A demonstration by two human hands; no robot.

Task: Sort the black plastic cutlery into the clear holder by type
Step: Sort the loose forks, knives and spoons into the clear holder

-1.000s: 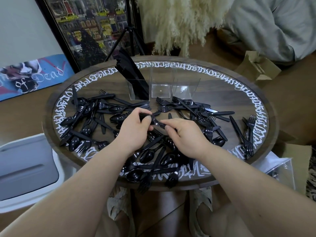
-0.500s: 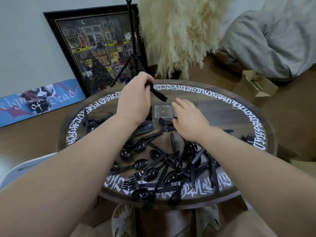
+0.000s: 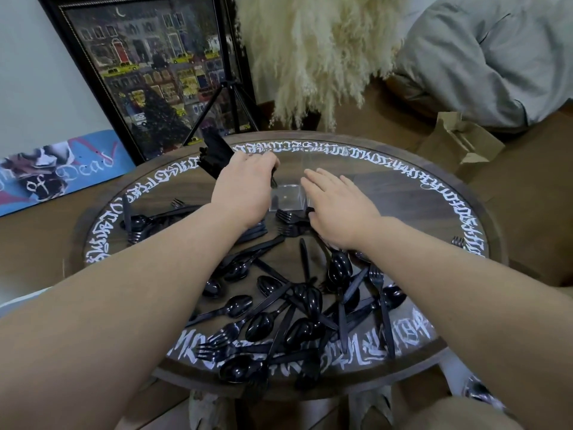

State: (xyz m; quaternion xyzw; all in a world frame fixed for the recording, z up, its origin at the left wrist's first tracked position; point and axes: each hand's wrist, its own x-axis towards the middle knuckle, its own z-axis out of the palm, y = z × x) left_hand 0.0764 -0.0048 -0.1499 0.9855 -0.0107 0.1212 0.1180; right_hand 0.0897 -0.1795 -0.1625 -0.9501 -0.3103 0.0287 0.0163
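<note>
From the head view, the left hand (image 3: 245, 184) curls round a black piece (image 3: 273, 181), type unclear, over the clear holder (image 3: 286, 198) by stacked knives (image 3: 215, 153); the right hand (image 3: 338, 209) hovers with fingers straight. The scattered spoons and forks (image 3: 297, 308) look light, stiff and slick, so I'd pinch each mid-handle.

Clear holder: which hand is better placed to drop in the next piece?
Left. The left hand already grips a black piece over the clear holder, beside the filled compartment. The right hand lies open and holds nothing.
</note>
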